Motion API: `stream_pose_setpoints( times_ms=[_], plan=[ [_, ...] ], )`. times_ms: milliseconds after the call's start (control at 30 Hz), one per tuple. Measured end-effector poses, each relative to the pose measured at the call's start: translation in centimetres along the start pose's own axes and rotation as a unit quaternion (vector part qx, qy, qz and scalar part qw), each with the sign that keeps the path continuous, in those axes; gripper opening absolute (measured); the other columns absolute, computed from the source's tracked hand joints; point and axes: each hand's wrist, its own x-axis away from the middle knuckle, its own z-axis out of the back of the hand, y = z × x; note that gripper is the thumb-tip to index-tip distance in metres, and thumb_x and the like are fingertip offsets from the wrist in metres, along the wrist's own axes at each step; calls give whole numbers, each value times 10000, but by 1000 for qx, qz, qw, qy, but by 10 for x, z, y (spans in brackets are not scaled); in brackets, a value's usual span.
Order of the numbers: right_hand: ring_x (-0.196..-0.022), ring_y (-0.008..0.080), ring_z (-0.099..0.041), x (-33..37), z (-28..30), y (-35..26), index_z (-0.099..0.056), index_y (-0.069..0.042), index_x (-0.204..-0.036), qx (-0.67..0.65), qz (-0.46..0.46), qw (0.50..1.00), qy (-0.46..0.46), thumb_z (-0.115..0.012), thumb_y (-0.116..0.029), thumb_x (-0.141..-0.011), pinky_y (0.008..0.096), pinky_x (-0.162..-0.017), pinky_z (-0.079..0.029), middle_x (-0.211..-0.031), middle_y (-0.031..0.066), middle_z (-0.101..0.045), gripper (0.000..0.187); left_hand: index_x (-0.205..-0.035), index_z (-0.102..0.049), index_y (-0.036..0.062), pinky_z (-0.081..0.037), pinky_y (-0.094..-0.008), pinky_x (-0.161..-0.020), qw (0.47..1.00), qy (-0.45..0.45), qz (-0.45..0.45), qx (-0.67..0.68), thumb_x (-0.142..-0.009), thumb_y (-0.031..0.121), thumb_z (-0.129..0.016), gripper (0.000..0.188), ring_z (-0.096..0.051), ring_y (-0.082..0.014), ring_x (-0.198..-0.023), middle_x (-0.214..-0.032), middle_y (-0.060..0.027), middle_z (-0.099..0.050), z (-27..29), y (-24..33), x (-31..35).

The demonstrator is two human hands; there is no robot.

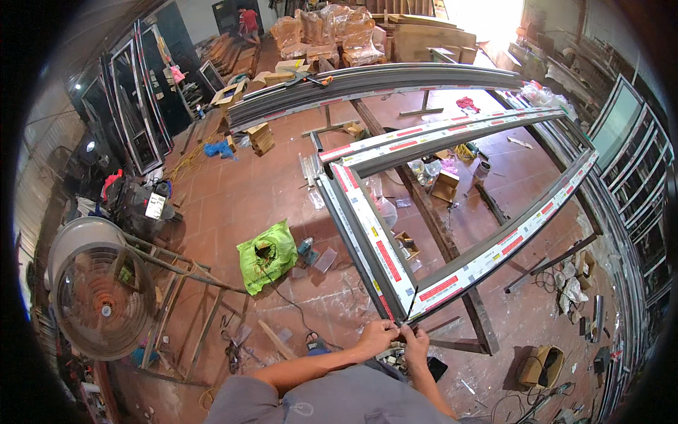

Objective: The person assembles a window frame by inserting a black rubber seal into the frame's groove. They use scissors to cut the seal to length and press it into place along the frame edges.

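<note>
Nearest is the wearer's grey shirt (332, 396), filling the bottom edge, with two bare forearms reaching forward from it. The left hand (378, 337) and right hand (415, 345) meet just beyond, at the near corner of a large four-sided frame (390, 258). Fingers on both hands are bent, with their tips drawn close together; whether they pinch something small or only the corner's edge, I cannot tell.

The frame lies flat, raised above a reddish tiled floor (212, 212), stretching away to the right. White film with red labels covers its faces. A dark rail (441, 240) runs underneath. At the near corner, two sides meet along a thin slanting dark line.

Good work here probably means small fingertip movements, with both hands steadying each other so that the corner isn't nudged. Bare fingertips would do well to avoid any sharp edge along the joint. A blue tool (316, 345) lies near the left forearm, a dark cord (298, 304) leading from it toward a bright green bag (267, 256); elbow and feet should stay clear of both tool and cord.
</note>
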Motion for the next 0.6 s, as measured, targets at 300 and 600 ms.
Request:
stream_pose_setpoints(
  times_ms=[300,600],
  plan=[
    [-694,97,-552,-11,3,14,-652,-17,-913,-77,-36,996,26,-647,-146,-968,277,-636,-446,-799,-2,-631,140,-1030,-736,-37,-587,-309,-610,992,-18,52,110,-973,188,-682,238,-682,-130,-744,-888,-71,-738,-3,-2,1],
    [-639,105,-552,-40,26,-3,-644,-10,-882,72,25,996,50,-595,-182,-1004,290,-577,-443,-738,12,-604,216,-942,-744,-46,-527,-283,-555,987,5,79,140,-935,188,-719,235,-644,-106,-648,-748,-35,-685,-8,-3,-5]
  ],
)
